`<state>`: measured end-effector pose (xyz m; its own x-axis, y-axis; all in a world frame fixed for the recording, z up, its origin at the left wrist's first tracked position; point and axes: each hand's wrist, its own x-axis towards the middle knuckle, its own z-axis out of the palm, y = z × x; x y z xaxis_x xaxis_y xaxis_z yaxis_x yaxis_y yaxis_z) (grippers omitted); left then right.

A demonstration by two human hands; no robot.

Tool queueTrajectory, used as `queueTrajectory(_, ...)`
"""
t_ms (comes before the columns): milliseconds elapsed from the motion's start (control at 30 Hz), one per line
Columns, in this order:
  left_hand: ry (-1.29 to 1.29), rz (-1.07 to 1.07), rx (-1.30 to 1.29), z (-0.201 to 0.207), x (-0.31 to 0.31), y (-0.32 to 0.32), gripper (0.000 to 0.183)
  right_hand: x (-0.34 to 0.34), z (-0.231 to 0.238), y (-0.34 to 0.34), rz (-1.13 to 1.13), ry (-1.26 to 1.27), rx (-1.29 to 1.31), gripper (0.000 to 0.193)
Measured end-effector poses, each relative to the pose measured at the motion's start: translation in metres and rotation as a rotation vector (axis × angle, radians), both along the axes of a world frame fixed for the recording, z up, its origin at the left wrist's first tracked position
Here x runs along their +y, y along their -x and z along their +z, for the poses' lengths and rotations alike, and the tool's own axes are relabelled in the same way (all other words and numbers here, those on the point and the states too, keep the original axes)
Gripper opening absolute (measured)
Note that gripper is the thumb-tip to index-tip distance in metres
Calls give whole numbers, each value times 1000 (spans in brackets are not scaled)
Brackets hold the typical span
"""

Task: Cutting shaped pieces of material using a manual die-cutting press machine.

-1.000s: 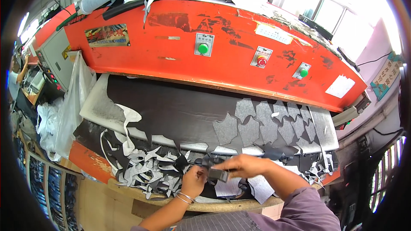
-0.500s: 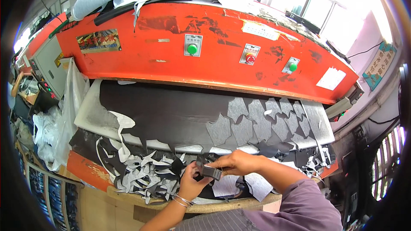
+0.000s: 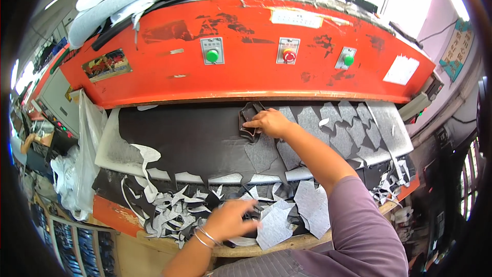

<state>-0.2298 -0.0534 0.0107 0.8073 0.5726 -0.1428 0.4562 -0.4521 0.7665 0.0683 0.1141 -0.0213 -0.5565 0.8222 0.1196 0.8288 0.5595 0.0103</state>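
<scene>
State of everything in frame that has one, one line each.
Right hand: gripping the dark tool
Dark tool: resting on the dark sheet
Left hand: open, nothing visibly held
Dark sheet: spread flat
Two pale pieces: loose, near the front edge
Scraps: heaped
Red button: untouched
Pale sheets: piled atop the red machine

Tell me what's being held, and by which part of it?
The right grip has a dark frame by its right side; the left grip looks empty.
</scene>
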Motion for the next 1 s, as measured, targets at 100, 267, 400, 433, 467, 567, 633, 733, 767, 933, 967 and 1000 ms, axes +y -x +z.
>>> queueTrajectory(100, -159, 321, -117, -1, 54, -25, 53, -9, -22, -13, -34, -128, 261, 58)
queueTrajectory(267, -583, 618, 41, -58, 139, -84, 71, -41, -48, 4, -663, 7, 746, 84)
queueTrajectory(400, -622, 676, 152, -71, 162, -118, 79, -45, -59, 10, -747, -49, 705, 75)
queueTrajectory(433, -628, 684, 128, -71, 164, -119, 77, -45, -58, 12, -760, -35, 710, 75)
queueTrajectory(467, -669, 691, 84, -76, 168, -116, 73, -44, -57, 14, -726, -93, 678, 75)
queueTrajectory(567, -695, 693, 33, -82, 173, -117, 65, -42, -57, 10, -689, -131, 662, 74)
queueTrajectory(633, -681, 690, 27, -82, 176, -119, 62, -41, -61, 8, -665, -136, 639, 74)
queueTrajectory(733, -655, 667, 9, -81, 179, -118, 60, -40, -63, 4, -642, -143, 588, 74)
queueTrajectory(767, -646, 655, 8, -79, 181, -120, 60, -39, -63, 3, -641, -138, 587, 74)
queueTrajectory(933, -601, 620, 70, -67, 177, -121, 66, -44, -60, 2, -642, -204, 520, 77)
queueTrajectory(967, -617, 609, 89, -67, 176, -120, 68, -45, -58, 4, -636, -213, 522, 77)
queueTrajectory(1000, -634, 598, 106, -67, 173, -119, 70, -47, -56, 8, -640, -221, 517, 76)
